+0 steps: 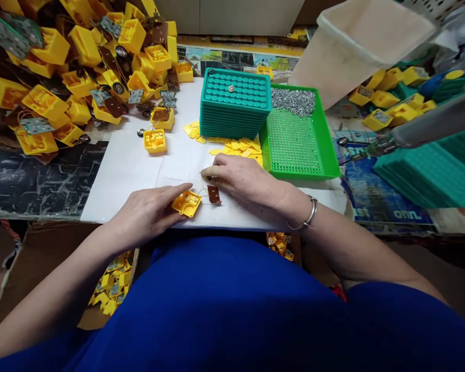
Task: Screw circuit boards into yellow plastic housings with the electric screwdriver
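Note:
Near the front edge of the white board, my left hand (149,206) grips a small yellow plastic housing (186,203), its open side facing up. Thin wires run from the housing to a brown circuit board (214,194) lying just right of it. My right hand (236,178) hovers beyond the circuit board with thumb and fingers closed together. Whatever sits between those fingertips is too small to make out. Another yellow housing (155,141) with a round speaker (140,133) beside it rests farther back on the white board.
A heap of wired yellow housings (81,77) fills the back left. Stacked teal trays (235,103) stand behind loose yellow strips (242,149). Screws (294,101) lie in a green tray (327,150). An electric screwdriver (430,124) juts in from the right, beside more teal trays (430,170).

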{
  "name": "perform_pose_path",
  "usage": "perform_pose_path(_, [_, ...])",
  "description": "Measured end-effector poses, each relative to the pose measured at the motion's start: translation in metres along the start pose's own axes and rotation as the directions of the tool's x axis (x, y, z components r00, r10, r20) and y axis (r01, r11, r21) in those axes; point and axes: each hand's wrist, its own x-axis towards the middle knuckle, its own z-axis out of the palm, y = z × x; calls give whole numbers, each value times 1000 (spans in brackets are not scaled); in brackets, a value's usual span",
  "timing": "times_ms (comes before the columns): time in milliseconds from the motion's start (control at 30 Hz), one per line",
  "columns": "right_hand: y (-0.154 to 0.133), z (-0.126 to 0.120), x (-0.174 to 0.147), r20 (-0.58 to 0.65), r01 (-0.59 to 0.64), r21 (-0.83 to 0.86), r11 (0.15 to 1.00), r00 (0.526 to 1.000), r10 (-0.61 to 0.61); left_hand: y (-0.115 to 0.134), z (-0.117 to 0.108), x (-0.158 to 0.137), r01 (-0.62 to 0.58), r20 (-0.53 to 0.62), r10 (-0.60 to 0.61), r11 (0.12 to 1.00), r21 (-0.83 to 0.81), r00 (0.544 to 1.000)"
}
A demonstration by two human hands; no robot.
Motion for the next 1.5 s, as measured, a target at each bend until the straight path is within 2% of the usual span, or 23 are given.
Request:
perform_pose_path(67, [1, -4, 4, -17, 5, 36, 999, 1000, -4, 0, -1, 3, 8, -4, -8, 1000, -9, 1000])
perform_pose_path(167, [5, -12, 7, -221, -2, 99, 995, 975, 24, 1, -6, 11, 27, -77, -30, 999, -32, 997])
perform_pose_path(233, [7, -17, 8, -403, 0, 50, 999, 915, 20, 2, -11, 20, 45, -141, -52, 998, -47, 989])
perform_pose_path(300, [7, -17, 5, -543, -18, -79, 997, 839, -28, 4, -13, 29, 70, -167, -76, 997, -44, 983])
perform_pose_path(400, [4, -3, -8, -606, -36, -296, 954, 779, -159, 9, -10, 36, 106, -136, -104, 994, 7, 985])
perform_pose_path(500, [1, 21, -31, -536, 71, -402, 913, 790, -297, 13, 0, 33, 113, -138, -104, 992, 60, 985])
perform_pose_path(600, [-1, 38, -50, -455, 183, -363, 914, 821, -345, 16, 8, 26, 86, -172, -71, 993, 84, 982])
perform_pose_path(700, [1, 41, -56, -404, 188, -256, 948, 870, -282, 18, 11, 21, 66, -173, -50, 994, 86, 984])
perform_pose_path(833, [4, 39, -51, -337, 104, -111, 988, 932, -136, 17, 11, 20, 60, -177, -44, 995, 82, 983])
perform_pose_path(967, [3, 38, -48, -307, 56, -46, 997, 949, -67, 15, 13, 21, 56, -197, -51, 998, 23, 979])
perform_pose_path(1033, [0, 36, -47, -331, 47, 134, 990, 943, 0, 16, 16, 23, 54, -226, -58, 998, -26, 972])
perform_pose_path(1067, [-1, 34, -46, -338, 43, 292, 956, 939, 61, 18, 17, 25, 46, -246, -57, 998, -51, 968])
perform_pose_path(1100, [-3, 32, -45, -323, 39, 476, 879, 937, 133, 20, 19, 26, 32, -266, -51, 997, -76, 963])
perform_pose_path(1167, [-6, 29, -42, -229, 32, 787, 616, 943, 244, 25, 21, 30, -5, -308, -34, 992, -125, 951])
perform_pose_path(1200, [-7, 28, -41, -178, 26, 871, 490, 948, 265, 28, 22, 32, -26, -330, -25, 989, -147, 944])
perform_pose_path(1233, [-7, 28, -39, -156, 30, 907, 419, 950, 271, 31, 22, 33, -45, -352, -16, 985, -167, 936])
perform_pose_path(1267, [-7, 27, -38, -172, 48, 907, 419, 949, 265, 34, 22, 35, -63, -371, -10, 981, -185, 928])
perform_pose_path(1300, [-6, 28, -38, -227, 83, 873, 482, 942, 249, 35, 22, 36, -78, -387, -8, 976, -205, 922])
perform_pose_path(1333, [-5, 27, -38, -302, 129, 805, 579, 929, 214, 37, 22, 37, -90, -398, -9, 969, -230, 917])
perform_pose_path(1400, [-2, 26, -37, -445, 230, 599, 767, 892, 81, 38, 23, 38, -111, -397, -22, 944, -309, 917])
perform_pose_path(1433, [0, 24, -37, -481, 272, 495, 825, 877, -1, 38, 24, 38, -119, -387, -33, 924, -363, 921])
perform_pose_path(1500, [4, 17, -36, -472, 329, 358, 874, 871, -135, 39, 26, 38, -127, -345, -52, 870, -476, 937])
